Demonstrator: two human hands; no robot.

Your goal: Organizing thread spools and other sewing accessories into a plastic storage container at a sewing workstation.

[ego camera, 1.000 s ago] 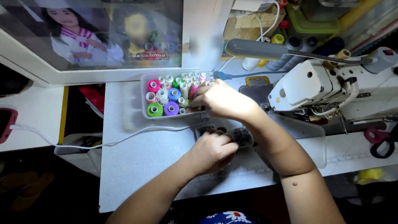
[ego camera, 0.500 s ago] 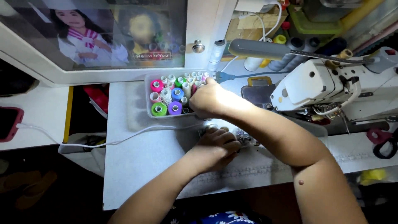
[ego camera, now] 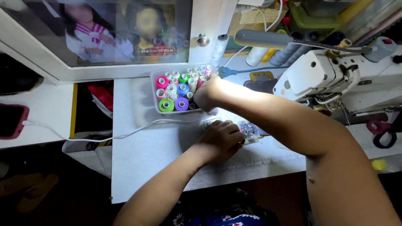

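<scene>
Now clear box of thread spools (ego camera: 164,109) at far edge of white table (ego camera: 142,155). My right hand (ego camera: 206,93) curled inside box among spools; grip unclear. My left hand (ego camera: 221,139) flat, fingers bent over small clear case (ego camera: 250,130) beside white cable (ego camera: 104,136). Sewing machine (ego camera: 318,75) to right.

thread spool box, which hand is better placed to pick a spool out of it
Right. The right hand is already over the box's right edge, among the thread spools. The left hand rests lower on the table, on a small container.
</scene>
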